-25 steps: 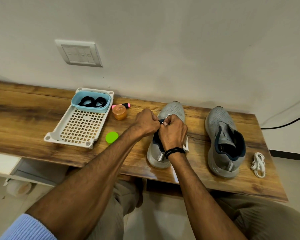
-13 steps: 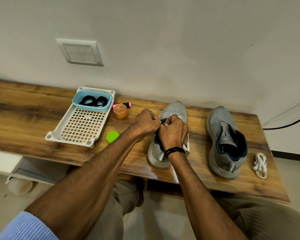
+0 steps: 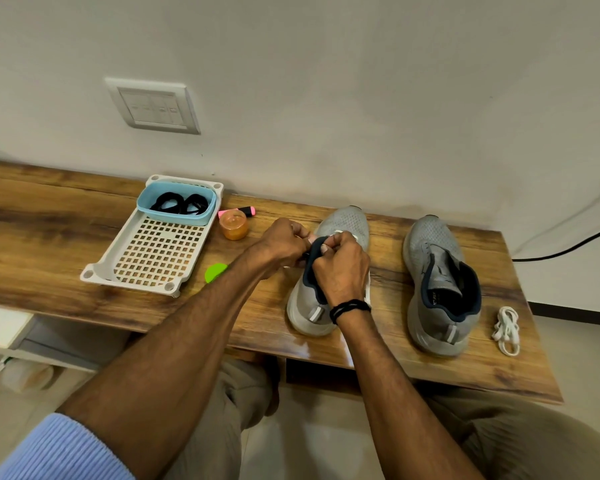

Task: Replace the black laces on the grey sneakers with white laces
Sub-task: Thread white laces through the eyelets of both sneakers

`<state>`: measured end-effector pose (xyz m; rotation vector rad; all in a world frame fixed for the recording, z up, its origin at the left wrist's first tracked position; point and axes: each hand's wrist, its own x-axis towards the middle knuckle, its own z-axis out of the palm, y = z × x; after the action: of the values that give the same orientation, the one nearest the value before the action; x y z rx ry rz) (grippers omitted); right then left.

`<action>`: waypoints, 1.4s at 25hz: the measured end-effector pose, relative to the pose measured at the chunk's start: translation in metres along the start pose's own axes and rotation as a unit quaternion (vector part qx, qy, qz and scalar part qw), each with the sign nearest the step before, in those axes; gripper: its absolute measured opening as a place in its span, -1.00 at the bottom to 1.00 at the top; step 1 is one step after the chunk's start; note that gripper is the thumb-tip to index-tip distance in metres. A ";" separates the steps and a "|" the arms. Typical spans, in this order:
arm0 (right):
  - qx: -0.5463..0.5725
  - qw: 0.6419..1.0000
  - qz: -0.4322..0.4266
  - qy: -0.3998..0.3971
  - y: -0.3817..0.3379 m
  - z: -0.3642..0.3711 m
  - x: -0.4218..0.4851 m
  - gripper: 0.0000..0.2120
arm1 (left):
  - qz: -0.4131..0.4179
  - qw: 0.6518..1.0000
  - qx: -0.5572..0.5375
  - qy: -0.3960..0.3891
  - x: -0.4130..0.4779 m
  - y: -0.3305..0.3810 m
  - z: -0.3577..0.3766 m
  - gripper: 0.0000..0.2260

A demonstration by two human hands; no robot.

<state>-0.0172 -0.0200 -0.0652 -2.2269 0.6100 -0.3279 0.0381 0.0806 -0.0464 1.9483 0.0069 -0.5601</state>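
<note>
Left hand (image 3: 284,242) and right hand (image 3: 343,268) were curled tight over the sneaker (image 3: 347,221) beneath them, apparently pinching the white lace (image 3: 342,233) at an eyelet. Best kept untwisted, with slack drawn evenly. The second sneaker (image 3: 437,282) and spare lace (image 3: 507,329) lay right of the hands.

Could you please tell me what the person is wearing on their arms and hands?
A light blue ribbed knit sleeve shows on the left arm, at the frame's bottom corner. The right wrist carries a black band of what look like two thin cords. Otherwise both arms are bare; the left hand and right hand show no gloves or rings.
</note>
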 end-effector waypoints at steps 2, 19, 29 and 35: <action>-0.015 0.999 -0.029 0.003 0.000 0.001 -0.005 -0.84 | -0.002 0.999 0.053 0.012 0.000 0.000 0.001 -0.84; -0.082 0.990 -0.031 0.106 0.013 -0.018 -0.023 -0.50 | 0.077 0.943 0.322 0.014 -0.003 0.022 -0.027 -0.86; 0.048 0.988 0.144 0.011 0.015 -0.023 -0.022 -0.47 | 0.002 0.931 0.359 -0.058 -0.013 0.026 -0.033 -0.59; 0.036 0.984 0.163 -0.053 0.020 -0.034 -0.013 -0.37 | -0.001 0.941 0.325 0.095 -0.028 0.043 -0.027 -0.83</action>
<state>-0.0486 -0.0459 -0.0583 -2.0185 0.8751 -0.0615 0.0341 0.0919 0.0104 2.6443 -0.0604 -0.3970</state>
